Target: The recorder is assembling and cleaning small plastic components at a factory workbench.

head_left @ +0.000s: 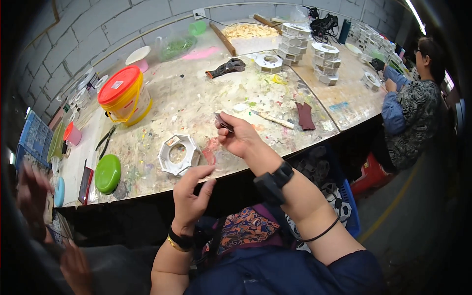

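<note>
My right hand [238,136] is raised over the table's front part, its fingers closed on a small dark flat piece [224,124] that pokes out past the fingertips. Closer to the table edge is my left hand [192,194], holding nothing, its thumb apart from the bent fingers. Just beyond it a white octagonal ring [168,166] with a round hole lies flat on the table; no hand touches it. To the right of my right hand are a pale-handled knife [273,119] and a folded maroon strip [305,116].
A yellow bucket with red lid [119,84], pliers [106,140] and a green round lid [107,174] stand left. Stacked octagonal parts [326,64] and a dark glove [226,68] lie farther back. A co-worker [410,108] sits right; another person's blurred hands [33,194] show left.
</note>
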`<state>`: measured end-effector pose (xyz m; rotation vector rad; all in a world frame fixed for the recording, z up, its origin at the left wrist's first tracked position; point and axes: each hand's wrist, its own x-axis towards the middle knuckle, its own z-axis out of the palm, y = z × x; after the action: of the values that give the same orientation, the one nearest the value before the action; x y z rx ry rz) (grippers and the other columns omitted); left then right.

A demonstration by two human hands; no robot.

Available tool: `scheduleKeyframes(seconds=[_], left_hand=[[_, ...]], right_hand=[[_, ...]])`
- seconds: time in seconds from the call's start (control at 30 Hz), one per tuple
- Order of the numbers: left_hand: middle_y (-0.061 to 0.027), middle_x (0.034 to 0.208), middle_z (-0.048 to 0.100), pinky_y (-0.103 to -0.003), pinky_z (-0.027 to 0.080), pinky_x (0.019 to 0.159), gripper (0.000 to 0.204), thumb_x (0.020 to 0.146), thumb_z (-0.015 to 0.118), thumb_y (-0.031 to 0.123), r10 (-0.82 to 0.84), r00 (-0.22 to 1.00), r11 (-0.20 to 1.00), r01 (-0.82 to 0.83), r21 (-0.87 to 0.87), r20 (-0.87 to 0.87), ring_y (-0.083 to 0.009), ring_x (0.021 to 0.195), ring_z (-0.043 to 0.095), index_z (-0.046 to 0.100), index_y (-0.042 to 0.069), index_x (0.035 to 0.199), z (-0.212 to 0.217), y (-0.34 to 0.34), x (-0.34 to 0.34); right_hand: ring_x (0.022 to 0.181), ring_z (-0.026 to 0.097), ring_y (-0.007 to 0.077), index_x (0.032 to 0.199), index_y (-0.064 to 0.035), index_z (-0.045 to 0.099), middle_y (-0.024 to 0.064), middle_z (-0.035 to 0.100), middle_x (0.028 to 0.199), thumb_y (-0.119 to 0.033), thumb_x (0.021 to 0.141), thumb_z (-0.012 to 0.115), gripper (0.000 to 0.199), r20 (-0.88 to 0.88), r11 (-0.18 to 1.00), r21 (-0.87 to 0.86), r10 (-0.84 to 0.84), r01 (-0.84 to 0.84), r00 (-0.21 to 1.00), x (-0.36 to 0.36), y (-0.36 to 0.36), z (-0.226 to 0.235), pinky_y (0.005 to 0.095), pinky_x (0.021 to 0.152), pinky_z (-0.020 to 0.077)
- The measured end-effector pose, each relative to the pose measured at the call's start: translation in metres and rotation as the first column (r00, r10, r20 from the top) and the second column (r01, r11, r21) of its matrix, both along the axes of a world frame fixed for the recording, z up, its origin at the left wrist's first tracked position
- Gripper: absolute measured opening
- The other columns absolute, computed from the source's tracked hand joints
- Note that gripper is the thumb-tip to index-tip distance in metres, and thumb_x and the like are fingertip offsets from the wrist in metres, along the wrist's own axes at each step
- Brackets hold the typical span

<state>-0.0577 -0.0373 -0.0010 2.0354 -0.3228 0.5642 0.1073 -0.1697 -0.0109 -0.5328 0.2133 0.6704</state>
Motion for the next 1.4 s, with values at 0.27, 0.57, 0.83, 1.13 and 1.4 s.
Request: scheduleKeyframes(seconds=[0.27,0.57,0.83,1.13,1.4], left_hand=[[-0.0142,0.107,0.062,-0.047,0.035,0.102,0.038,0.075,0.073,0.01,0.332,0.933,0.809,-0.357,0.468,0.139,-0.0305,0.104,0.057,0.062,0.005,0.111,-0.016,0.049,0.009],[-0.0077,0.076,0.057,-0.042,0.04,0.085,0.015,0.074,0.069,0.006,0.265,0.959,0.895,-0.285,0.344,0.105,-0.0281,0.078,0.056,0.066,0.006,0.089,-0.033,0.064,0.031],[-0.005,0.069,0.054,-0.036,0.037,0.072,0.017,0.073,0.071,0.007,0.159,0.982,0.898,-0.189,0.398,0.106,-0.0243,0.07,0.054,0.067,0.008,0.089,-0.036,0.036,0.024],[-0.0086,0.107,0.061,-0.054,0.028,0.106,0.042,0.07,0.077,0.016,0.325,0.945,0.849,-0.312,0.427,0.045,-0.0317,0.11,0.052,0.065,0.008,0.11,-0.031,0.05,0.007],[-0.0036,0.104,0.061,-0.054,0.024,0.109,0.037,0.062,0.079,0.014,0.159,0.985,0.885,-0.171,0.433,0.065,-0.0285,0.11,0.054,0.065,0.012,0.097,-0.044,0.073,0.013]], right_hand=[[0.064,0.058,0.0106,0.095,-0.0022,0.06,0.0068,0.064,0.079,-0.012,0.087,0.064,0.014,0.634,0.635,-0.726,0.47,0.263,0.614,-0.047,-0.033,0.001,0.0249,0.057,0.0471],[0.074,0.067,0.0212,0.092,-0.0012,0.06,0.0121,0.067,0.081,-0.012,0.083,0.068,0.016,0.702,0.566,-0.712,0.539,0.417,0.466,-0.051,-0.015,-0.008,0.0308,0.065,0.0508],[0.072,0.067,0.0246,0.091,-0.0017,0.061,0.0131,0.067,0.081,-0.011,0.084,0.067,0.013,0.775,0.618,-0.632,0.51,0.467,0.374,-0.058,-0.001,-0.01,0.0328,0.064,0.0509],[0.072,0.066,0.0279,0.091,-0.0043,0.062,0.0112,0.067,0.079,-0.011,0.082,0.066,0.011,0.743,0.539,-0.647,0.607,0.54,0.284,-0.056,-0.003,-0.02,0.0346,0.064,0.0511],[0.071,0.069,0.024,0.091,-0.0028,0.062,0.0129,0.067,0.076,-0.008,0.083,0.067,0.011,0.749,0.506,-0.639,0.581,0.579,0.318,-0.061,0.0,-0.014,0.0309,0.062,0.0526]])
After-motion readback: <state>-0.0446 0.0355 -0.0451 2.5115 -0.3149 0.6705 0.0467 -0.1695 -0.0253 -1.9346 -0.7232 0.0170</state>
